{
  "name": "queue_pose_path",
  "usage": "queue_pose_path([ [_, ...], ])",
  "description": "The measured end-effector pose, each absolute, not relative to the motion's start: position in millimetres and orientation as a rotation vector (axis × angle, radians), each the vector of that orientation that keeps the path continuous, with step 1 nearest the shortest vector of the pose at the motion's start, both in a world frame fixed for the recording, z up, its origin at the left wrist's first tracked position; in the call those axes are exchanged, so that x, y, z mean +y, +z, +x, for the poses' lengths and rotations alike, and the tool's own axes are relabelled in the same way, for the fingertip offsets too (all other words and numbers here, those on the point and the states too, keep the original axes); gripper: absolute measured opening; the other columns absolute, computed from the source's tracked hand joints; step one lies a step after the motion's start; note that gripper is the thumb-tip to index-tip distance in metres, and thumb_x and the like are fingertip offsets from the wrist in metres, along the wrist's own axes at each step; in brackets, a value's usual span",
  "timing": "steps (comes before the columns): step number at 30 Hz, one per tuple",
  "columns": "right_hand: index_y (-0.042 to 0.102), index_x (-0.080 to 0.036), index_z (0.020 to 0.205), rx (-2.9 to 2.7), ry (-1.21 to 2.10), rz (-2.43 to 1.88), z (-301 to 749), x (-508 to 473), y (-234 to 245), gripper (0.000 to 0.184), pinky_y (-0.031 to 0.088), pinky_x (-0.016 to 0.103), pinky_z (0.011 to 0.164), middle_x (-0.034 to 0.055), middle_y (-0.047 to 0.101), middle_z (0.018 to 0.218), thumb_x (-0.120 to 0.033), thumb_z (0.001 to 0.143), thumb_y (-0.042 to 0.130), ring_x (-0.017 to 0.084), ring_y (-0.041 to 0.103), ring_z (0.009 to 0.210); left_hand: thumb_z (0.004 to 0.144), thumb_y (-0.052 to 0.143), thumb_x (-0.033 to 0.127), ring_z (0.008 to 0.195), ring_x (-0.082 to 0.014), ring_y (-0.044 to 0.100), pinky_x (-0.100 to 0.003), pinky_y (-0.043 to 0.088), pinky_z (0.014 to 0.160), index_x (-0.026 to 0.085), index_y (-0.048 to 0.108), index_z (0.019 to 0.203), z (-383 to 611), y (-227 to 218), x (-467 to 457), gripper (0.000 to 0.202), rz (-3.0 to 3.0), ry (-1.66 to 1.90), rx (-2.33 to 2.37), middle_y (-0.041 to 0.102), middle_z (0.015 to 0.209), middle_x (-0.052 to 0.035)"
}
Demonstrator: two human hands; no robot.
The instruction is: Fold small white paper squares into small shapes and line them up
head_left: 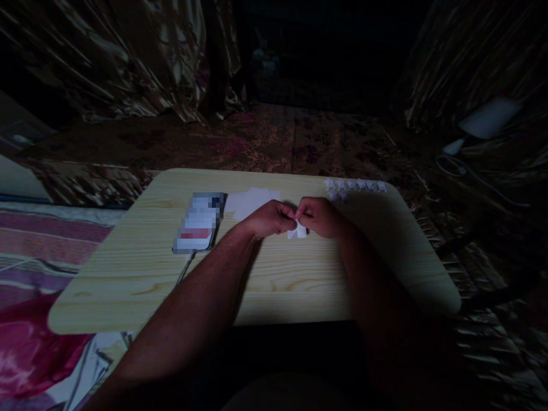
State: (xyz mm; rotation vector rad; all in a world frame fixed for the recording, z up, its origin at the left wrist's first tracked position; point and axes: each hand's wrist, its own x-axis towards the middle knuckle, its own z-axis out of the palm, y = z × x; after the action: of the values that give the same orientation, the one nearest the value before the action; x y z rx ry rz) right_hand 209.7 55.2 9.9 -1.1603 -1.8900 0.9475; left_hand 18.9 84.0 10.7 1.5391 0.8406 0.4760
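Note:
Between my two hands is a small folded piece of white paper (297, 231), just over the middle of the table. My left hand (271, 220) pinches it from the left, fingers curled. From the other side my right hand (319, 217) grips it, its fingertips meeting those of the left. The upper part of the paper is hidden by the fingers. Behind my left hand lie several flat white paper sheets (246, 202), overlapping. Toward the far right corner stand several small folded white paper pieces (351, 185) in a row, with a few more just in front of them.
The light wooden table (295, 279) has rounded corners. On its left lies a phone (197, 222) with a blurred screen and a cable (184, 268) running from its near end. A patterned sofa (257, 137) stands beyond, and a white lamp (490, 118) is at the right.

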Motion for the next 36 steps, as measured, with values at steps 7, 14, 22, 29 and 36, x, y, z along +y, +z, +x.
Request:
queue_pose_path([
  [7,0.06,-0.017,0.078,-1.88,0.963,-1.154,210.1,55.2,10.2,0.007,0.04,0.021,0.053,-0.0016,0.061,0.065,-0.02,0.073,0.062,0.011,0.055,0.057,0.061,0.067,0.02,0.044,-0.0049,0.037,-0.02,0.027,0.045,0.013,0.064,0.064,19.0,10.6,83.5,0.007,1.534,0.484,0.832,0.048,0.048,0.0051],
  [14,0.06,-0.016,0.078,-1.898,0.91,-1.178,209.4,55.5,10.0,0.008,0.037,0.02,0.052,-0.0017,0.061,0.065,-0.021,0.072,0.063,0.01,0.054,0.057,0.061,0.067,0.02,0.044,-0.0048,0.037,-0.021,0.026,0.044,0.013,0.063,0.065,19.7,10.0,83.6,0.008,1.526,0.495,0.84,0.048,0.048,0.0052],
  [22,0.059,-0.017,0.076,-1.869,0.926,-1.156,207.0,55.3,8.0,0.005,0.037,0.02,0.05,-0.0027,0.058,0.061,-0.021,0.073,0.061,0.01,0.053,0.055,0.062,0.067,0.02,0.045,-0.005,0.038,-0.021,0.027,0.045,0.013,0.065,0.066,18.7,8.5,84.9,0.009,1.551,0.492,0.854,0.05,0.051,0.0043],
  [29,0.056,-0.019,0.081,-1.811,0.99,-1.154,205.3,55.9,11.2,0.012,0.041,0.021,0.052,-0.0023,0.06,0.067,-0.015,0.07,0.06,0.011,0.056,0.057,0.062,0.067,0.019,0.044,-0.0049,0.037,-0.021,0.027,0.044,0.013,0.066,0.067,19.2,7.7,85.3,0.008,1.527,0.494,0.833,0.049,0.049,0.0047],
  [36,0.052,-0.02,0.082,-1.735,1.028,-1.132,205.9,57.9,13.8,0.019,0.044,0.023,0.055,-0.0024,0.061,0.069,-0.013,0.066,0.06,0.012,0.058,0.06,0.062,0.069,0.02,0.043,-0.0054,0.04,-0.02,0.029,0.043,0.014,0.066,0.071,20.5,5.5,86.4,0.011,1.497,0.529,0.836,0.051,0.049,0.0041],
])
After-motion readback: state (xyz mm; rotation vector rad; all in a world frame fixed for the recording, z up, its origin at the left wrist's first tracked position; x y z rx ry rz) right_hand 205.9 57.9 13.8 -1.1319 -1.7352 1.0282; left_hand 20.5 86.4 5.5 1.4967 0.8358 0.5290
